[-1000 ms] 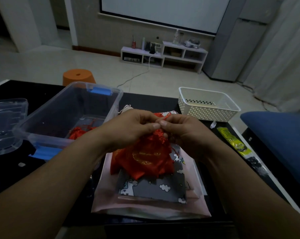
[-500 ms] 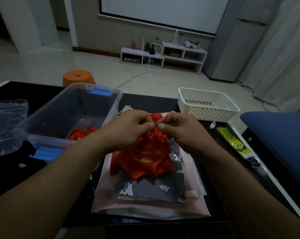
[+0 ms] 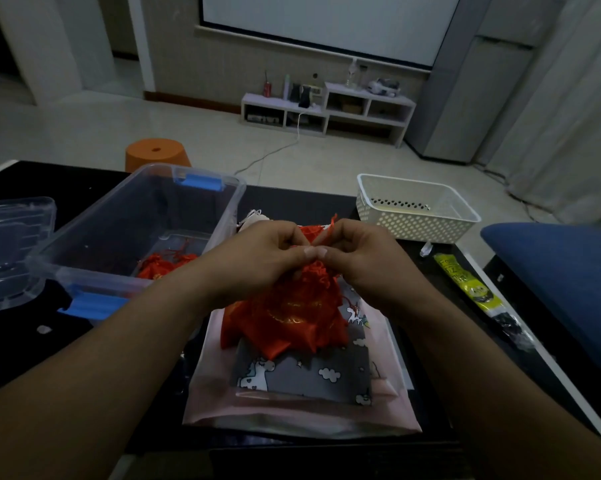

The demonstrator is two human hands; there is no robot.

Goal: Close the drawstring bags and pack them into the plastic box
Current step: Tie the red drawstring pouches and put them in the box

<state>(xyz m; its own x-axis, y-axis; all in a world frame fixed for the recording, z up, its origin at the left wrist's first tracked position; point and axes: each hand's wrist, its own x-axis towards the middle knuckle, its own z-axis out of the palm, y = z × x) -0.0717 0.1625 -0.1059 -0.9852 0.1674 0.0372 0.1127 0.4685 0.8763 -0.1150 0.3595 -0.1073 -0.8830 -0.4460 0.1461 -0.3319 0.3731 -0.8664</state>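
Thumbs now touching, left hand (image 3: 261, 258) and right hand (image 3: 365, 258) pinch the red bag (image 3: 292, 313) above the black table (image 3: 306, 204).

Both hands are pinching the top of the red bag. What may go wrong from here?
1. The left hand and right hand pinch the neck of the red drawstring bag; a cord might slip from the grip, leaving the mouth partly open.
2. Its bottom lies on the grey unicorn bag; lifting it toward the plastic box may drag that bag askew.
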